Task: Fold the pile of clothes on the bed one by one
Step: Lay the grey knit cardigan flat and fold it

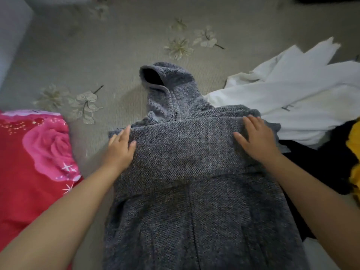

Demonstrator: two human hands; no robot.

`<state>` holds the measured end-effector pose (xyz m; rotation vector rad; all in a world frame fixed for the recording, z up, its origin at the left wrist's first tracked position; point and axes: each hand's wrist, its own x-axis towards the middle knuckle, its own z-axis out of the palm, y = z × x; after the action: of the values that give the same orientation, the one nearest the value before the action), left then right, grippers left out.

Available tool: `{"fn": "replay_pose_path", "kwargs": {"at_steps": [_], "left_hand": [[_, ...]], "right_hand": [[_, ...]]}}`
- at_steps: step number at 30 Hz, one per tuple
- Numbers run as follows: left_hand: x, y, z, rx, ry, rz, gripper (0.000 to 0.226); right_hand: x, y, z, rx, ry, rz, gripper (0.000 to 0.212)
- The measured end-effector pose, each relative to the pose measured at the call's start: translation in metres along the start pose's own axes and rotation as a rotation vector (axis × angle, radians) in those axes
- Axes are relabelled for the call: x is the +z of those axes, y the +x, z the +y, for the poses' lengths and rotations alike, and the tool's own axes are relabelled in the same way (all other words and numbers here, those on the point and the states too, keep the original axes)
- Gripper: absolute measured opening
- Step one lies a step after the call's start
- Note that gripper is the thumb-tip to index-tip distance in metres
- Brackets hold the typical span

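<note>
At the far left, a red blanket [29,162] printed with a large pink rose is seen lying on the bed, its near edge partly covered by the left forearm. The bed itself is covered by a grey-beige bedspread [81,55] patterned with pale flowers. Next, the left hand [119,151] is laid on the left end of a folded-over sleeve, the fingers extended and flat against the cloth with the thumb spread toward the middle — nothing is gripped. In the centre, the grey hoodie [187,211] is spread front-up on the bedspread, its body running toward the viewer and its hood [167,82] pointing away; the hood's dark opening is turned to the left. A sleeve is folded across the chest as a broad horizontal band, and a zip line is visible at the neck and down the front. The right hand [257,139] is pressed on the right end of that band, fingers straight and slightly spread, palm down, holding nothing. Further right, a white garment [302,90] is piled loosely on the bed, touching the hoodie's right shoulder; a small dark mark is seen on it. Below it a black garment [319,162] is lying beside the right forearm, and at the right edge a strip of yellow cloth [355,152] is partly visible — what kind of item it is cannot be told.
</note>
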<state>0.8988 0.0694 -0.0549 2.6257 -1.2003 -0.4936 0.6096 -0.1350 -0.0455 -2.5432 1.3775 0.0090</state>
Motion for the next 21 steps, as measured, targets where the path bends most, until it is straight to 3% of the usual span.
{"fn": "replay_pose_path", "kwargs": {"at_steps": [5,9,11,15,21], "left_hand": [[-0.004,0.046,-0.017,0.136,0.061,-0.057,0.054],[0.003,0.064,-0.02,0.146,0.099,0.005,0.051],[-0.001,0.065,-0.026,0.149,0.1,0.055,0.05],[-0.018,0.073,-0.056,0.201,0.242,0.035,0.077],[-0.017,0.085,-0.09,0.177,0.512,-0.216,0.072]], "right_hand": [[0.01,0.028,-0.007,0.075,-0.107,-0.046,0.058],[0.011,0.03,-0.01,-0.026,-0.175,0.145,0.071],[0.004,0.033,-0.013,-0.089,-0.143,0.199,0.067],[-0.008,0.035,-0.031,-0.165,-0.144,0.367,0.053],[0.004,0.05,-0.054,-0.096,-0.266,0.235,0.07]]}}
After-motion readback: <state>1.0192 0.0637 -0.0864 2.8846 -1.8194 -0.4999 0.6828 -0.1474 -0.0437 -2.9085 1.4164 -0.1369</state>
